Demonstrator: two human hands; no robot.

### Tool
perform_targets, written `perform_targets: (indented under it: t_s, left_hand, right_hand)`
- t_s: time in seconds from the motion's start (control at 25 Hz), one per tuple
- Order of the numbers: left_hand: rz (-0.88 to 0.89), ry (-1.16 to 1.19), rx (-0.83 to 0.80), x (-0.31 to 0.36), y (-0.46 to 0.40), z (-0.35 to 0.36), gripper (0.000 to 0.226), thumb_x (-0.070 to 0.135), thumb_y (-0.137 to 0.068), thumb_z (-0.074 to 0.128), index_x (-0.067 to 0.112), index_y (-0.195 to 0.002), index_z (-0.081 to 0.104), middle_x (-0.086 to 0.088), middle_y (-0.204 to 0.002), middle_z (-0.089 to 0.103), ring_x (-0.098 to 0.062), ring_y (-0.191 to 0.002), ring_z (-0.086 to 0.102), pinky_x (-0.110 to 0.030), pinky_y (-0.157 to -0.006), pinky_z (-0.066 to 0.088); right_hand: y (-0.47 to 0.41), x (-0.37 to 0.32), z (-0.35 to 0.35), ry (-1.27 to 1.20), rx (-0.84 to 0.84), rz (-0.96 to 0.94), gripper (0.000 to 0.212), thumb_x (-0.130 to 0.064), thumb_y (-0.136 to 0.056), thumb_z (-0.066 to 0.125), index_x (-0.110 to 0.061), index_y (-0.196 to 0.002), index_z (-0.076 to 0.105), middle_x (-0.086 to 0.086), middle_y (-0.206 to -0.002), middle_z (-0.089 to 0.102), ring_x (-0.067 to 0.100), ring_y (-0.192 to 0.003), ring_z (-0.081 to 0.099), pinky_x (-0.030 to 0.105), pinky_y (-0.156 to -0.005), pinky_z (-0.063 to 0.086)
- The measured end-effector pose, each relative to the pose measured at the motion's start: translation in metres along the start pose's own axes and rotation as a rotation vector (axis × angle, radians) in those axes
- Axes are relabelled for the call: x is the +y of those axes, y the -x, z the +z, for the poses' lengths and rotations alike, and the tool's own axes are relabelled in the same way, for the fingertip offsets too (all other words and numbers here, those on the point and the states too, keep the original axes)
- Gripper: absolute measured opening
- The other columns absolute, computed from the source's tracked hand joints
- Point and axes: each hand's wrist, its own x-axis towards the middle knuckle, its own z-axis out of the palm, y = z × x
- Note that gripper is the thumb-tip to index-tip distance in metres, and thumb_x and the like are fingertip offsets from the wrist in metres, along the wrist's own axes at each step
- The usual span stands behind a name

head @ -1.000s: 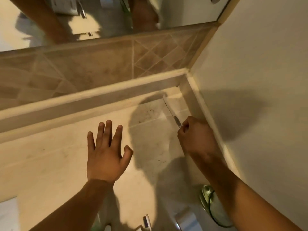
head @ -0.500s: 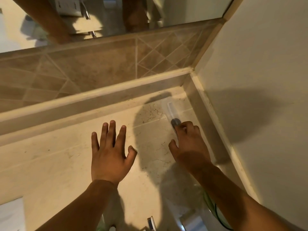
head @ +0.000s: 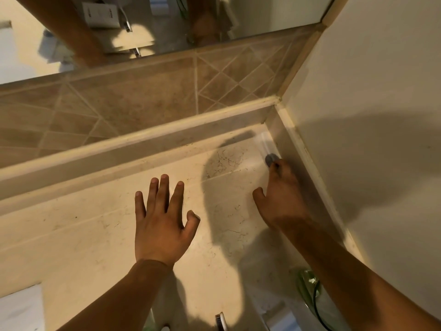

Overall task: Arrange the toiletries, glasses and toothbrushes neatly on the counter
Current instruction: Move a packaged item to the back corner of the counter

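A clear, slim toothbrush [head: 264, 144] with a grey end lies on the beige counter [head: 83, 235], along the right wall near the back corner. It is blurred. My right hand [head: 279, 197] reaches to it. The fingertips touch its grey end and the thumb is spread well away, so nothing is gripped. My left hand [head: 162, 223] hovers flat over the middle of the counter with fingers spread, holding nothing. A green glass [head: 306, 285] stands under my right forearm. Another toothbrush head [head: 220, 320] pokes in at the bottom edge.
A raised ledge [head: 143, 144] and brown tiled backsplash run along the back, with a mirror [head: 143, 25] above. The cream wall [head: 370, 115] closes the right side. A white object [head: 19, 309] sits at the bottom left, and a pale silvery item [head: 280, 318] at the bottom.
My right hand went from a fist round the toothbrush to extended fingers, and the toothbrush now lies farther back along the right wall. My left hand has barely moved.
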Motion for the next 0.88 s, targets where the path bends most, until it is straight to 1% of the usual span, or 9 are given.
perform_targets:
  t_s: [0.12, 0.32, 0.56, 0.68, 0.8, 0.88]
  left_hand:
    - [0.002, -0.005, 0.007, 0.000, 0.000, 0.001, 0.068, 0.051, -0.093, 0.040, 0.026, -0.156, 0.035, -0.008, -0.169, 0.021, -0.022, -0.160, 0.004, -0.054, -0.127, 0.002]
    - [0.003, -0.001, 0.004, 0.000, 0.000, 0.000, 0.069, 0.051, -0.093, 0.040, 0.026, -0.157, 0.035, -0.008, -0.170, 0.020, -0.022, -0.160, 0.003, -0.054, -0.127, 0.001]
    - [-0.010, 0.003, -0.045, 0.002, 0.000, -0.006, 0.070, 0.052, -0.093, 0.039, 0.026, -0.158, 0.033, -0.008, -0.171, 0.016, -0.023, -0.160, 0.001, -0.055, -0.127, 0.001]
    - [-0.021, 0.021, -0.060, 0.004, -0.001, -0.009, 0.070, 0.051, -0.093, 0.041, 0.027, -0.159, 0.032, -0.008, -0.171, 0.016, -0.023, -0.160, 0.001, -0.055, -0.127, 0.001]
    - [-0.023, 0.030, -0.063, 0.006, -0.003, -0.012, 0.071, 0.051, -0.093, 0.042, 0.025, -0.158, 0.034, -0.009, -0.171, 0.018, -0.026, -0.159, 0.005, -0.057, -0.126, 0.004]
    - [-0.024, 0.017, -0.070, 0.006, -0.002, -0.014, 0.071, 0.052, -0.093, 0.041, 0.025, -0.159, 0.033, -0.009, -0.171, 0.018, -0.027, -0.159, 0.007, -0.057, -0.126, 0.004]
  right_hand:
    - [-0.007, -0.001, 0.001, 0.063, 0.019, 0.012, 0.073, -0.039, -0.097, 0.054, -0.016, -0.157, 0.021, -0.002, -0.157, 0.019, 0.024, -0.141, 0.034, 0.040, -0.114, 0.039]
    - [-0.012, -0.003, 0.003, 0.119, 0.035, 0.017, 0.072, -0.043, -0.096, 0.053, -0.011, -0.155, 0.026, 0.004, -0.155, 0.023, 0.026, -0.143, 0.028, 0.043, -0.115, 0.038]
    - [-0.008, -0.004, 0.000, 0.114, 0.056, -0.029, 0.074, -0.040, -0.095, 0.054, -0.010, -0.156, 0.025, 0.008, -0.154, 0.025, 0.028, -0.141, 0.026, 0.045, -0.117, 0.033]
    - [0.000, -0.008, -0.007, 0.060, 0.051, -0.045, 0.071, -0.038, -0.095, 0.056, -0.015, -0.155, 0.026, 0.007, -0.155, 0.026, 0.030, -0.142, 0.028, 0.044, -0.115, 0.034]
    - [0.023, -0.017, -0.012, -0.021, 0.057, -0.102, 0.053, -0.034, -0.093, 0.059, -0.016, -0.141, 0.046, 0.008, -0.150, 0.032, 0.028, -0.136, 0.040, 0.042, -0.112, 0.041]
    - [0.050, -0.026, -0.010, -0.112, -0.015, -0.194, 0.042, -0.030, -0.092, 0.060, -0.013, -0.131, 0.058, 0.007, -0.142, 0.042, 0.026, -0.128, 0.050, 0.041, -0.110, 0.044]
